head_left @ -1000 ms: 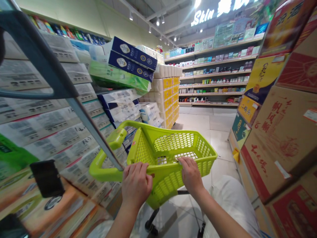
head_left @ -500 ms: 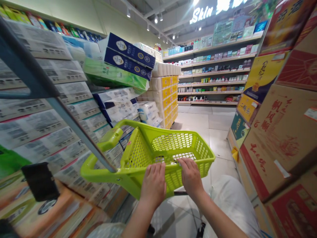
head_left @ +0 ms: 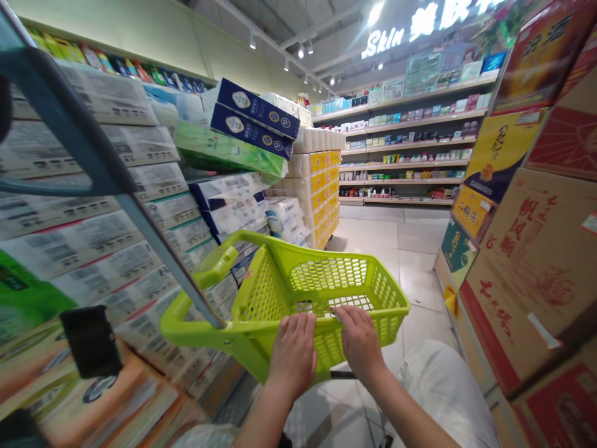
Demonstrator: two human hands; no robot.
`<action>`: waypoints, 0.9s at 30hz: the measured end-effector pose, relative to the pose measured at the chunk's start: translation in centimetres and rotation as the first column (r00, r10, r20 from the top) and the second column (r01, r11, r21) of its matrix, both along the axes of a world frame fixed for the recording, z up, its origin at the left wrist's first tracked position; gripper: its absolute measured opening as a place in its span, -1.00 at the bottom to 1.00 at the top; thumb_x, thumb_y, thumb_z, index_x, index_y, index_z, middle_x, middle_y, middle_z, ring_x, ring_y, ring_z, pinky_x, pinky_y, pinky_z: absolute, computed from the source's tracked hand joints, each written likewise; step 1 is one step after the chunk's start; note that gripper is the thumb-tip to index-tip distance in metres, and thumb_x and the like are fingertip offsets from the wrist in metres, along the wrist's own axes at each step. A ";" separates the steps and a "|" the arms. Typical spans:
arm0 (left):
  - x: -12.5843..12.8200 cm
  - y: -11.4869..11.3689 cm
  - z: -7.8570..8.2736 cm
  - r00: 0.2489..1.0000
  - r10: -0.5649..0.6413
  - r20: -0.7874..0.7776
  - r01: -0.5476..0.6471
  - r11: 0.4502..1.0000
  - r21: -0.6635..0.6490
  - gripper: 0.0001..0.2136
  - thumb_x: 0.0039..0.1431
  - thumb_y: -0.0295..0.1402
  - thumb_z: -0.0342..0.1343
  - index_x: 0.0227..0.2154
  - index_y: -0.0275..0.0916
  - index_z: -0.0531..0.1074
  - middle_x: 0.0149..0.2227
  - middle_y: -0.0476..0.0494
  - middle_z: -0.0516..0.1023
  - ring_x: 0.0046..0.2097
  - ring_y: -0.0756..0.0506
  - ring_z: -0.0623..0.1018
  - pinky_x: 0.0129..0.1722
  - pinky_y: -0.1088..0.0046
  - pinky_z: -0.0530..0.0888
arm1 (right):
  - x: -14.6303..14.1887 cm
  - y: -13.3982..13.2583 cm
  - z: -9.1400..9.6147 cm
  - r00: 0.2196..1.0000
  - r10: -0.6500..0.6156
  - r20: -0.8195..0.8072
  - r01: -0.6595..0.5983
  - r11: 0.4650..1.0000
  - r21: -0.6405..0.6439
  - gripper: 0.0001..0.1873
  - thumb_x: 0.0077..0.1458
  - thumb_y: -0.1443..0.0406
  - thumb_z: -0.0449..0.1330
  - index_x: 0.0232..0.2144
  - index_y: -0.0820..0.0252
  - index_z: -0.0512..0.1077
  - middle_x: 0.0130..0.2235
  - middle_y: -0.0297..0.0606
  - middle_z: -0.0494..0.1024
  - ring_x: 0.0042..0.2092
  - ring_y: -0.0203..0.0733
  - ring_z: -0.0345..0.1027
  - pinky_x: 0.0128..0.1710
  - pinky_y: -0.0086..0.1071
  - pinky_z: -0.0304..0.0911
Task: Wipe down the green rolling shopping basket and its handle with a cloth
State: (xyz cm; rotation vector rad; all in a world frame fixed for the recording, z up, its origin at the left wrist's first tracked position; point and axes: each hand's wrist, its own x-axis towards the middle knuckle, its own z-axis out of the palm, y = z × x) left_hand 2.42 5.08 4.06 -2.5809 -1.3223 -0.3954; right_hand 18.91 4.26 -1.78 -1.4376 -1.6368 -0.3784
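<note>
A lime-green plastic shopping basket (head_left: 247, 336) with perforated walls stands in front of my knees. My left hand (head_left: 293, 351) is closed over its near rim, fingers hooked inward. To the right on the same rim, my right hand (head_left: 359, 339) also grips, its fingertips over the edge. A grey metal pull rod (head_left: 175, 264) rises from the basket's left end to a dark handle (head_left: 69, 124) at the upper left. I see no goods in the basket; part of its floor is hidden by the rim and my hands.
Stacked tissue packs (head_left: 140, 193) line the left side, with blue and green packs (head_left: 254, 118) leaning on top. Cardboard cartons (head_left: 532, 249) are piled on the right. Tiled floor (head_left: 415, 280) runs toward shelves of small boxed products (head_left: 410, 130). A dark phone-like object (head_left: 91, 342) is at lower left.
The view has shifted slightly, so the basket, stacks and shelves appear a little further right and lower. Both hands keep the same hold on the rim.
</note>
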 end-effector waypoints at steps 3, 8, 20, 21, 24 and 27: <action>0.0 0.0 -0.2 1.000 0.011 0.010 -0.011 1.000 -0.009 -0.50 0.01 -0.46 0.04 0.08 -0.26 0.25 -0.04 -0.23 0.43 0.06 -0.23 0.34 0.13 0.12 0.18 | 1.3 -0.3 -0.3 0.999 -0.047 -0.023 0.046 0.999 -0.016 -0.49 0.02 0.57 -0.06 -0.05 0.18 0.42 -0.13 -0.16 0.51 -0.03 -0.10 0.29 0.05 -0.18 0.18; 0.2 -0.1 -0.3 1.000 0.022 0.016 -0.022 1.000 -0.005 -0.52 0.02 -0.47 0.01 0.07 -0.25 0.26 -0.04 -0.24 0.43 0.05 -0.23 0.34 0.14 0.11 0.17 | -2.7 0.3 0.4 0.998 0.038 -0.049 -0.039 0.999 -0.010 -0.55 0.08 0.53 -0.03 -0.03 0.16 0.41 -0.12 -0.17 0.51 -0.03 -0.12 0.30 0.04 -0.20 0.20; 0.4 -0.3 0.1 0.999 0.042 0.022 -0.042 0.999 0.004 -0.54 0.01 -0.48 0.03 0.05 -0.24 0.28 -0.06 -0.23 0.44 0.03 -0.23 0.36 0.12 0.13 0.19 | -0.4 -0.2 -0.1 0.998 -0.057 -0.028 0.056 0.998 -0.036 -0.50 0.03 0.56 -0.05 -0.03 0.19 0.42 -0.12 -0.14 0.51 0.00 -0.09 0.29 0.07 -0.16 0.16; 0.5 -0.3 0.1 0.999 0.044 0.021 -0.044 0.999 0.007 -0.54 0.02 -0.47 0.02 0.05 -0.25 0.28 -0.06 -0.22 0.44 0.03 -0.22 0.36 0.13 0.13 0.19 | -1.2 0.0 0.1 0.999 -0.040 -0.036 0.039 0.999 -0.032 -0.50 0.04 0.56 -0.05 -0.03 0.18 0.42 -0.12 -0.15 0.51 -0.01 -0.09 0.29 0.07 -0.16 0.16; 0.5 -0.3 0.2 0.999 0.040 0.016 -0.040 0.999 0.024 -0.56 0.04 -0.48 0.00 0.04 -0.26 0.29 -0.04 -0.23 0.45 0.02 -0.22 0.36 0.13 0.14 0.18 | -3.5 0.6 0.5 0.999 0.034 -0.041 -0.035 0.999 -0.022 -0.51 0.06 0.55 -0.04 -0.02 0.16 0.41 -0.12 -0.17 0.51 -0.03 -0.12 0.30 0.05 -0.21 0.18; 0.3 -0.3 0.1 1.000 0.028 0.007 -0.029 0.999 0.038 -0.57 0.05 -0.49 -0.01 0.03 -0.26 0.29 -0.06 -0.22 0.45 0.01 -0.22 0.36 0.13 0.16 0.17 | -3.2 0.5 0.6 0.998 0.059 -0.011 -0.059 0.998 -0.025 -0.51 0.06 0.55 -0.04 -0.01 0.17 0.40 -0.12 -0.18 0.51 -0.03 -0.13 0.30 0.05 -0.24 0.17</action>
